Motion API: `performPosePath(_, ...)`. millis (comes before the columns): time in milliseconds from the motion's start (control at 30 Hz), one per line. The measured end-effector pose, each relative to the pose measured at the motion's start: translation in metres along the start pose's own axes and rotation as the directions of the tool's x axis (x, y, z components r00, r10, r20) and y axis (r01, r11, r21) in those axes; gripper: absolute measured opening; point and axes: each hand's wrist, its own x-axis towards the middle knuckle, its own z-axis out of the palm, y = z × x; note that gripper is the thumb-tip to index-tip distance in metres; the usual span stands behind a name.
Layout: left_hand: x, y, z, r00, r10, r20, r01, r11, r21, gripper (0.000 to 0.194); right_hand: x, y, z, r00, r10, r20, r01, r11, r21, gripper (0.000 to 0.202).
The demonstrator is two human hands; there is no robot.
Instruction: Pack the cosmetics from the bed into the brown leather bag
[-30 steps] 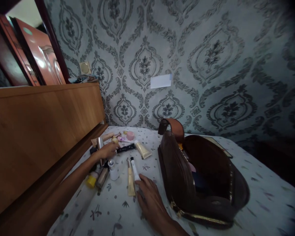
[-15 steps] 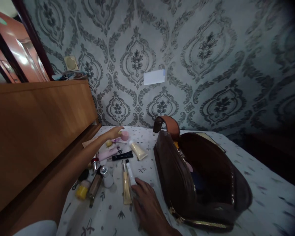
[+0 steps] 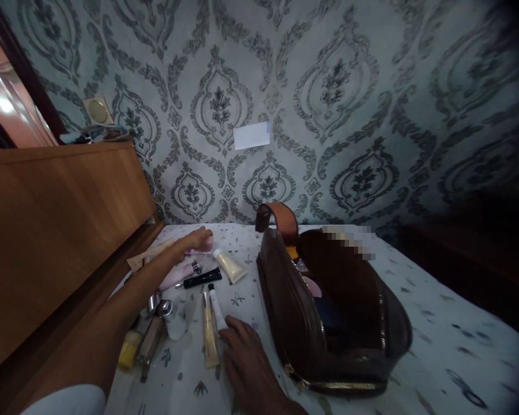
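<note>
My left hand (image 3: 200,237) reaches to the far left of the bed-like surface, fingers curled over a small round pink item (image 3: 208,244) whose kind I cannot make out. My right hand (image 3: 247,360) lies on the patterned sheet, fingers loosely extended and touching the lower end of a slim white tube (image 3: 217,308). Beside that tube is a gold tube (image 3: 210,334). Between the hands lie a cream squeeze tube (image 3: 229,266), a black tube (image 3: 202,278) and a pink tube (image 3: 178,276).
An unzipped brown bag (image 3: 281,294) stands to the right, its strap raised and several items inside. Near my left forearm are a white bottle (image 3: 175,326), a brownish bottle (image 3: 151,340) and a yellow container (image 3: 130,349). A wooden cabinet (image 3: 64,207) borders the left; patterned wallpaper rises behind.
My left hand's fingers have curled down over the pink item. The view has turned slightly right. My right hand stays by the white tube.
</note>
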Motion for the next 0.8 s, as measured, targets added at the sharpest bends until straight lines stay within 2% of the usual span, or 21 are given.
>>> performPosePath(100,-0.015,0.007,-0.015,0.997,0.001,0.076,0.009,0.992,-0.124,0.036,-0.002,0.0,0.004,0.999,0.028,-0.035,-0.027,0.999,0.018,0.039)
performPosePath(200,-0.042,0.019,-0.034,0.992,0.024,0.127,0.015,0.955,-0.296,0.036,-0.004,0.001,0.007,0.998,0.032,-0.055,-0.029,0.999,0.044,0.039)
performPosePath(300,-0.078,0.037,-0.05,0.988,0.043,0.146,0.035,0.869,-0.493,0.048,-0.004,0.001,0.005,0.997,0.042,-0.06,-0.037,0.996,0.083,0.038)
performPosePath(400,-0.119,0.061,-0.057,0.99,0.053,0.134,0.051,0.742,-0.669,0.06,0.0,-0.003,-0.002,0.992,0.107,-0.065,-0.098,0.986,0.136,0.033)
performPosePath(500,-0.161,0.089,-0.048,0.991,0.022,0.135,0.097,0.588,-0.803,0.062,0.008,-0.012,-0.011,0.984,0.155,-0.088,-0.131,0.964,0.232,0.03)
performPosePath(633,-0.208,0.126,-0.018,0.992,-0.04,0.119,0.126,0.37,-0.92,0.058,0.017,-0.032,-0.026,0.97,0.219,-0.108,-0.163,0.911,0.379,0.034)
performPosePath(733,-0.232,0.148,0.002,0.989,-0.081,0.121,0.138,0.238,-0.961,0.053,0.02,-0.049,-0.039,0.952,0.281,-0.121,-0.189,0.851,0.49,0.036)
performPosePath(800,-0.241,0.159,0.01,0.984,-0.102,0.144,0.156,0.114,-0.981,0.05,0.022,-0.058,-0.047,0.944,0.308,-0.118,-0.197,0.814,0.546,0.036)
